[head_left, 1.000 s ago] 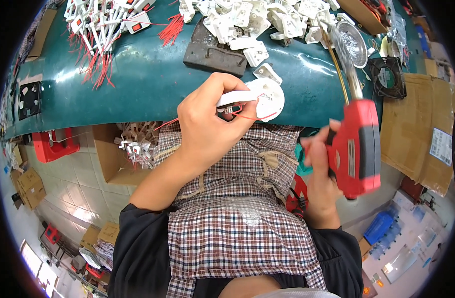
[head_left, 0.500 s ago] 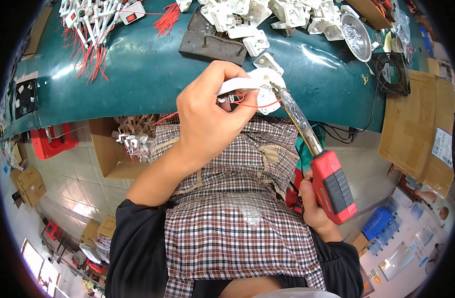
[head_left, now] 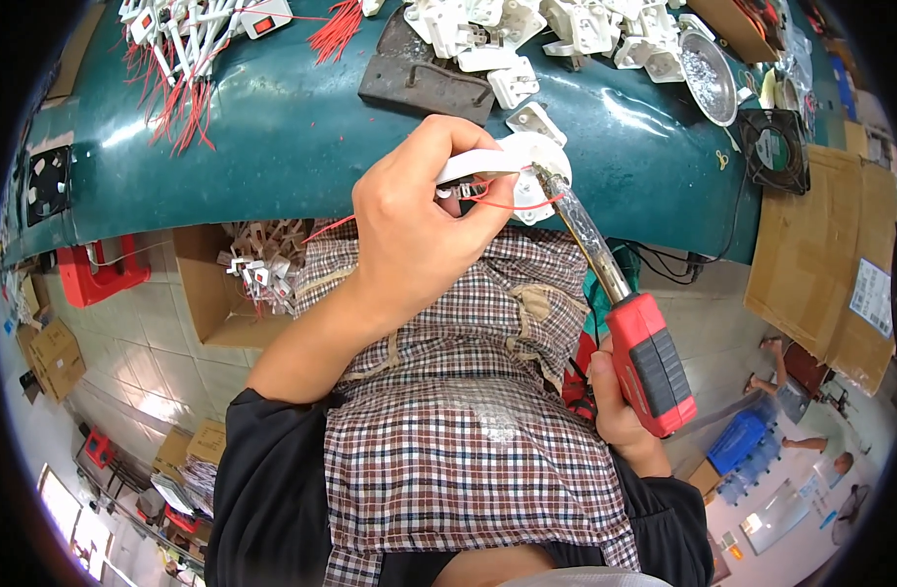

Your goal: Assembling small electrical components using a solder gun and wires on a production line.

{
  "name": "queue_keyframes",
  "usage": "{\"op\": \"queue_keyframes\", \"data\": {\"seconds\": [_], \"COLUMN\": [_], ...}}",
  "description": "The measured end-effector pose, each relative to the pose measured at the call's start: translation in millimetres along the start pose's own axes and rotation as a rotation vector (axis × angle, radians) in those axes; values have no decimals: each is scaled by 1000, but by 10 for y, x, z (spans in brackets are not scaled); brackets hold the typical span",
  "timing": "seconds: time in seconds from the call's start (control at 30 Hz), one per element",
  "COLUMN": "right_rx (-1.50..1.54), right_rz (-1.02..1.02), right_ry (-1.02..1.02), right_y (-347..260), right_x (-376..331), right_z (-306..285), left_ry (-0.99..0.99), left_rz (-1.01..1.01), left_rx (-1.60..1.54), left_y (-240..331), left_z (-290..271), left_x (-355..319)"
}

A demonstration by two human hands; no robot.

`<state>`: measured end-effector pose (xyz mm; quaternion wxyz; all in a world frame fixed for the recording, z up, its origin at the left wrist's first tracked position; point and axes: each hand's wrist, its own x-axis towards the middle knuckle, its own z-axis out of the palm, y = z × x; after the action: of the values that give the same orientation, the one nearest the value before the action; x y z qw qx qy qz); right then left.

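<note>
My left hand is closed round a white plastic plug housing held just over the near edge of the table. Thin red wires run out of the housing, and one end trails off to the left below my wrist. Wrapped round the red and black handle of a soldering gun is my right hand. Its long, stained metal tip reaches up to the inside of the housing, among the wires. The exact spot where the tip meets the part is too small to make out.
On the green table lie a dark metal block, a heap of white plug parts, switch pieces with red wires and a round metal dish. Small fans sit at the edges. An open carton stands below.
The housing and the soldering gun's tip stay together, with the gun's handle shifted slightly left and up. The view has moved a little. A person in the far right background has changed position.
</note>
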<state>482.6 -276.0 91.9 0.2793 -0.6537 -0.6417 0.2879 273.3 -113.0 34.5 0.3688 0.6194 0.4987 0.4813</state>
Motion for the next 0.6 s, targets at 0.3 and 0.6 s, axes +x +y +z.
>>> {"op": "queue_keyframes", "data": {"seconds": [0.3,0.6], "right_rx": [61,12], "right_rz": [77,68], "right_ry": [-32,23], "right_y": [-12,-14], "right_x": [-15,-38], "right_z": [-24,-12], "left_ry": [-55,-68], "left_rz": [-9,-19], "left_rx": [66,68], "left_y": [46,49], "left_z": [-45,-52], "left_x": [3,8]}}
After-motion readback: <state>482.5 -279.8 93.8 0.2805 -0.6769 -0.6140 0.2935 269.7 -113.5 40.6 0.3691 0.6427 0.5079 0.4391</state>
